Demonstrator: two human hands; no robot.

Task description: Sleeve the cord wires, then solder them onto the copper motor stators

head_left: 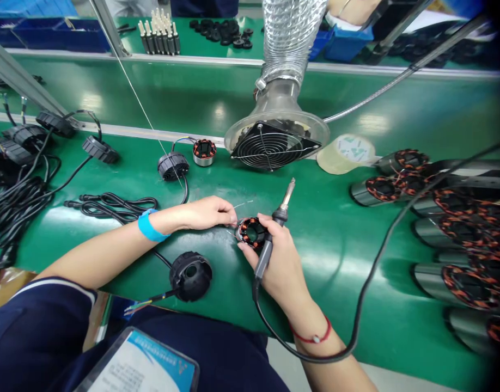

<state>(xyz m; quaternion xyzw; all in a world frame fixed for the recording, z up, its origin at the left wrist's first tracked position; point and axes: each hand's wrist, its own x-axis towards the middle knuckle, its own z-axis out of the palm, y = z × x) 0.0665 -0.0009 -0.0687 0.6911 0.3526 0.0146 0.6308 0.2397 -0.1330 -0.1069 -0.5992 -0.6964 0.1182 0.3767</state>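
A small motor stator with orange copper windings lies on the green bench between my hands. My left hand has its fingers pinched on thin wire leads at the stator's left edge. My right hand is closed round a black soldering iron, tip pointing up and away, while its fingertips also hold the stator's right side. The iron's black cable loops off to the right. A black round housing with coloured wires lies near my left forearm.
A fume extractor hood on a foil duct stands just behind. Stacked stators lie at the right, with a tape roll. Black housings and cables crowd the left. Another housing and stator sit behind my left hand.
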